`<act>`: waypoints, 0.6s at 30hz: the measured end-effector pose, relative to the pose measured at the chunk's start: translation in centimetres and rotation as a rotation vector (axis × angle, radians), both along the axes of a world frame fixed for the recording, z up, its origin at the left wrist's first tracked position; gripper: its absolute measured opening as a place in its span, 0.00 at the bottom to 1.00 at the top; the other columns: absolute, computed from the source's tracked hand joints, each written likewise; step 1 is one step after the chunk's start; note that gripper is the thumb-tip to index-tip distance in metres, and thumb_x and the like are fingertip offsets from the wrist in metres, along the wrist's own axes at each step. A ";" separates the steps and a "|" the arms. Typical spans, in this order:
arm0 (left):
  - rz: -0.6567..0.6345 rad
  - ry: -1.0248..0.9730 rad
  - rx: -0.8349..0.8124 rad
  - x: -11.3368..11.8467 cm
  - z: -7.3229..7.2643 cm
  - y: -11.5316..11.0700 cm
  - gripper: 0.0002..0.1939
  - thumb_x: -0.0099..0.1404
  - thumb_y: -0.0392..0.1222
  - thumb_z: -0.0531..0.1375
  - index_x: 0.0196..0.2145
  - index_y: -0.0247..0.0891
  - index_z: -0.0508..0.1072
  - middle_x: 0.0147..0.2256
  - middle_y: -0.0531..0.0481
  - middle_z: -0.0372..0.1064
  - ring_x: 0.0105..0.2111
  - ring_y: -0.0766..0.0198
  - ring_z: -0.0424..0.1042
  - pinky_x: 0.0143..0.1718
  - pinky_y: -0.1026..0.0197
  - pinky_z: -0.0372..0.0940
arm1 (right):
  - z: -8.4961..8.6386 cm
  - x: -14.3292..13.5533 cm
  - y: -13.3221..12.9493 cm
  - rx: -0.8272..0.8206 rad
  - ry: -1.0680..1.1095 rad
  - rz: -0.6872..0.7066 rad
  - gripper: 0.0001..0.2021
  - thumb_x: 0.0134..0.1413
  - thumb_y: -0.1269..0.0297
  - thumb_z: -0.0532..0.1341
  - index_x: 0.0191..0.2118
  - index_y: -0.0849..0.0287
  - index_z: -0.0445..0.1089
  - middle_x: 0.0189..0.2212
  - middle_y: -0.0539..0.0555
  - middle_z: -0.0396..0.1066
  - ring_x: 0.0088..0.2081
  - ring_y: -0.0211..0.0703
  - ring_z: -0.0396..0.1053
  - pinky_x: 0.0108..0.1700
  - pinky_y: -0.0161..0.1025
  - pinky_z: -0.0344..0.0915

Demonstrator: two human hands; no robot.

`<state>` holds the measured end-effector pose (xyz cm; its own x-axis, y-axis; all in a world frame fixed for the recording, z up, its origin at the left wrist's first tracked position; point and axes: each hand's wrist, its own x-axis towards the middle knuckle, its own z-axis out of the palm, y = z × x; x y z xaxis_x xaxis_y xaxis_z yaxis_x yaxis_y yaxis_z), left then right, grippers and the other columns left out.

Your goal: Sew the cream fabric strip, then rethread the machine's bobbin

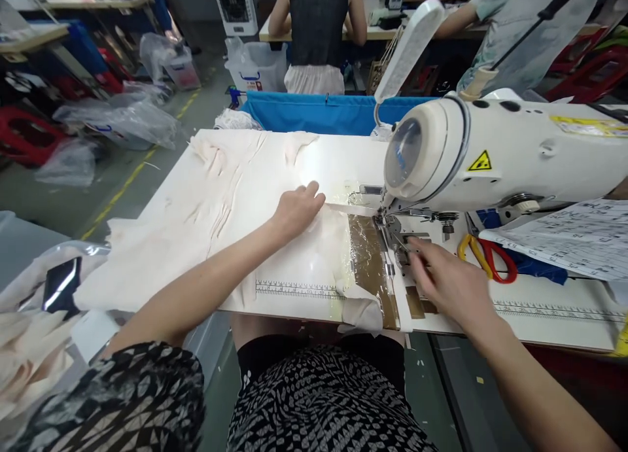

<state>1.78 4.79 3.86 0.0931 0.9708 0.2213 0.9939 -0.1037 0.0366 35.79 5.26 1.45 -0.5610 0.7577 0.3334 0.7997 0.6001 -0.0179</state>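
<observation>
My left hand [300,210] is closed in a pinch on the end of a pale fabric strip [350,208] above the white table. The strip runs right to the needle area of a white sewing machine [441,154]. My right hand [444,282] is closed beside the presser foot, fingertips near a thin metal piece; what they grip is too small to make out. A white band [401,301] passes through a metal guide [389,269] towards the table's front edge. Left of it lies a cream fabric scrap [362,308].
Cream fabric pieces [161,243] spread over the table's left side. Red-and-yellow-handled scissors [495,262] and printed sheets [569,233] lie on the right. A blue cloth trough [314,114] hangs behind the table. Two people are at work beyond. A phone [63,285] sits at the lower left.
</observation>
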 end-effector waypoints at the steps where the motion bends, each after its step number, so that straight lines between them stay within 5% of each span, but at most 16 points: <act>1: 0.025 -0.018 0.020 0.2 -0.2 -0.5 0.16 0.68 0.30 0.47 0.36 0.34 0.74 0.39 0.39 0.72 0.34 0.57 0.71 0.30 0.59 0.61 | -0.2 -1.4 -0.2 -0.006 0.006 0.048 0.20 0.69 0.59 0.51 0.62 0.53 0.65 0.47 0.59 0.76 0.37 0.51 0.75 0.26 0.39 0.59; 5: 0.132 -0.374 0.100 1.0 -1.2 -1.6 0.12 0.71 0.38 0.50 0.43 0.37 0.73 0.30 0.45 0.73 0.31 0.57 0.74 0.33 0.58 0.63 | 0.4 -8.8 0.1 0.013 0.010 0.175 0.23 0.68 0.65 0.49 0.66 0.57 0.60 0.55 0.60 0.69 0.36 0.46 0.72 0.24 0.38 0.59; 9: 0.084 -1.288 0.186 1.8 -2.1 -1.2 0.11 0.68 0.40 0.55 0.45 0.36 0.71 0.39 0.44 0.75 0.41 0.59 0.76 0.40 0.59 0.69 | 2.1 -14.5 1.0 -0.045 0.089 0.211 0.23 0.65 0.72 0.48 0.63 0.66 0.61 0.61 0.66 0.61 0.42 0.53 0.71 0.25 0.40 0.60; 13: 0.180 -1.871 0.216 2.5 -2.9 -0.5 0.12 0.60 0.43 0.64 0.39 0.34 0.73 0.34 0.48 0.74 0.36 0.65 0.74 0.47 0.56 0.71 | 2.3 -16.0 1.5 -0.120 0.195 0.239 0.16 0.65 0.70 0.49 0.51 0.65 0.70 0.49 0.65 0.70 0.36 0.50 0.70 0.25 0.40 0.59; 18: 0.199 -2.070 0.178 3.1 -3.3 -1.0 0.17 0.54 0.40 0.70 0.42 0.35 0.74 0.23 0.57 0.66 0.30 0.69 0.72 0.47 0.56 0.72 | 1.2 -16.0 2.8 -0.237 0.478 0.219 0.12 0.66 0.63 0.50 0.43 0.58 0.69 0.41 0.60 0.71 0.38 0.48 0.70 0.33 0.40 0.64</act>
